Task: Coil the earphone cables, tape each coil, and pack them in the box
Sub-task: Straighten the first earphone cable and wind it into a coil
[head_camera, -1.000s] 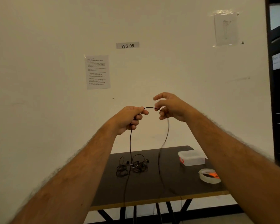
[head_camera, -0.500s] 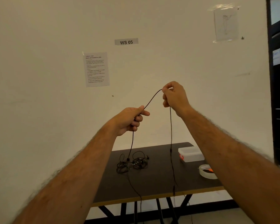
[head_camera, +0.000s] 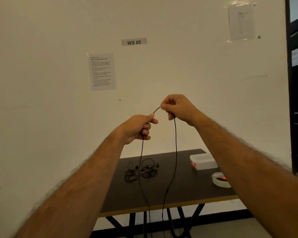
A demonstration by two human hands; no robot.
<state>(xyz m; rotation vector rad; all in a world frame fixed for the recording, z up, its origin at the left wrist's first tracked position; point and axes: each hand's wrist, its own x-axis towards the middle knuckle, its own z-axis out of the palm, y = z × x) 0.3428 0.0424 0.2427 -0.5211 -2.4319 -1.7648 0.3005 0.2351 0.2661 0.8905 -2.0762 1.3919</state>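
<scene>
At the left of the frame a bare forearm is reaching up from the lower left corner, and the left hand [head_camera: 138, 127] is hanging in mid-frame with its fingers curled round a black earphone cable [head_camera: 175, 152], thumb and forefinger pinching it at the top. From the bottom of that fist one strand is dropping straight down in front of the tabletop [head_camera: 162, 194] and past its front edge. A short arc of the cable is rising from the left thumb up and rightward to the right hand [head_camera: 177, 107], which is sitting slightly higher, just right of centre, its fingertips pinching the cable and the remaining fingers folded in. From under the right hand a second strand is hanging down — it is crossing the dark tabletop and running out of sight near the table legs at the bottom edge.

Below the hands, at lower centre, a tangle of earphones [head_camera: 141, 171] is lying on the tabletop, loose loops and earbuds mixed together. Further right, near the tabletop's far right corner, a translucent lidded box [head_camera: 203, 162] with a red clasp is standing closed. Just in front of it, toward the lower right, a roll of clear tape [head_camera: 219, 180] is lying flat with something orange resting across it — partly hidden by the right forearm
</scene>
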